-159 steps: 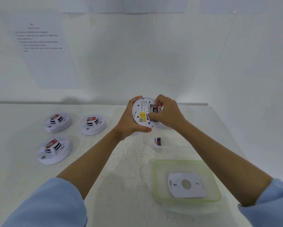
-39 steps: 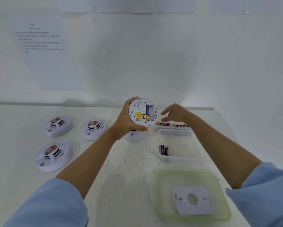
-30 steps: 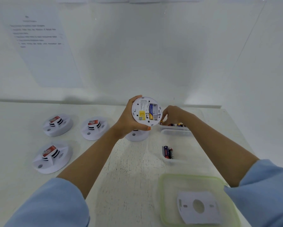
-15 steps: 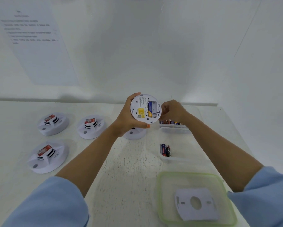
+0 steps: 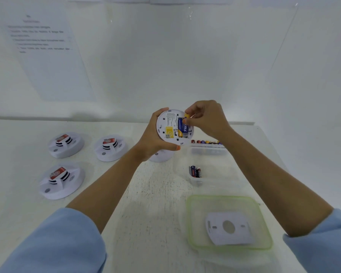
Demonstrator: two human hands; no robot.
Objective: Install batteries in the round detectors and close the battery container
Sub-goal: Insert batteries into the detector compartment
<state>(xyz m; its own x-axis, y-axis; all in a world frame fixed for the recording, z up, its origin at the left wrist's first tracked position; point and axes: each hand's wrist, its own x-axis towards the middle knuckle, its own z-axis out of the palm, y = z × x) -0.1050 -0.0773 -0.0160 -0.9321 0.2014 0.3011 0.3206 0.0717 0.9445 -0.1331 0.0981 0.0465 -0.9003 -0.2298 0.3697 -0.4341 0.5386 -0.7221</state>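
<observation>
A round detector [image 5: 170, 128] is held above the white tabletop [image 5: 146, 194] while a battery [image 5: 186, 116] is pinched at its open compartment.
The detector's rim is gripped by the curled fingers of the left hand [image 5: 152, 138]; the yellow-tipped battery is pinched by the fingers of the right hand [image 5: 207, 119], beside a seated blue battery [image 5: 182, 126]. Scuffed paint is seen mid-tabletop. Three more detectors [image 5: 66, 144] [image 5: 110, 147] [image 5: 61, 181] are set at the left. Two clear containers [image 5: 207, 149] [image 5: 211, 175] with batteries are placed at the right, the green-rimmed lid [image 5: 191, 223] lying off, nearer. White walls [image 5: 185, 66] enclose the corner; a printed sheet [image 5: 47, 52] is fixed there.
</observation>
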